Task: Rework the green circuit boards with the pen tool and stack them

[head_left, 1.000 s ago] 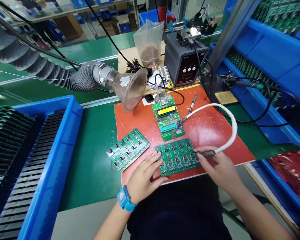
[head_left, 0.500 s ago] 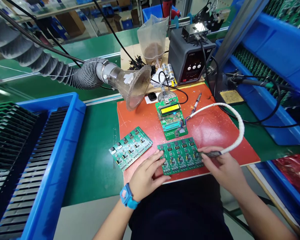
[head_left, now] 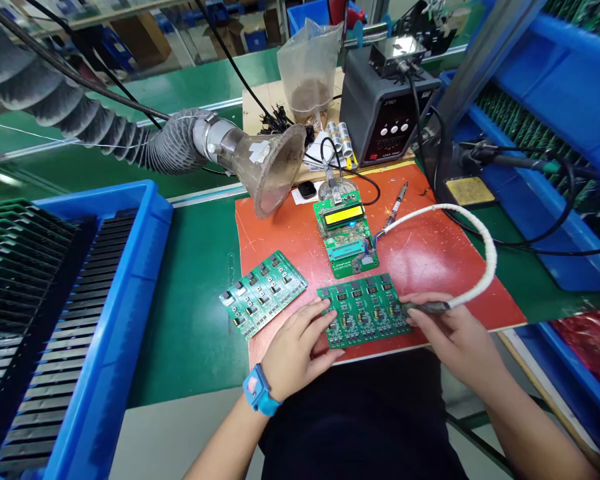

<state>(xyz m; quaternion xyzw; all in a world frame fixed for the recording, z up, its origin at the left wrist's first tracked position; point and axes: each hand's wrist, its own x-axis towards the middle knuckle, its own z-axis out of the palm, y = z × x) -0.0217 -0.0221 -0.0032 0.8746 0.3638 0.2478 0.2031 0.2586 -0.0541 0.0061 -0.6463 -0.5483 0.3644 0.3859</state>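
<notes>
A green circuit board panel (head_left: 363,317) with several small digit displays lies on the red mat in front of me. My left hand (head_left: 300,340) grips its left edge, fingers over the top and thumb at the near side. In my right hand (head_left: 450,333) is the dark end of a cable probe (head_left: 433,307), held at the panel's right edge; whether its tip touches a contact I cannot tell. The probe's white sleeved cable (head_left: 490,257) loops back to a green programmer board (head_left: 347,233) with a lit yellow screen. A second circuit board panel (head_left: 265,293) lies to the left.
A blue bin (head_left: 153,213) with upright boards stands at the left. A fume extractor funnel (head_left: 275,170) hangs over the mat's back edge. Behind are a soldering station (head_left: 385,113) and a pen (head_left: 397,203); blue trays (head_left: 545,87) line the right side.
The view has shifted slightly, so things sit a little differently in the picture. Both hands keep their hold, the left on the panel and the right on the probe.
</notes>
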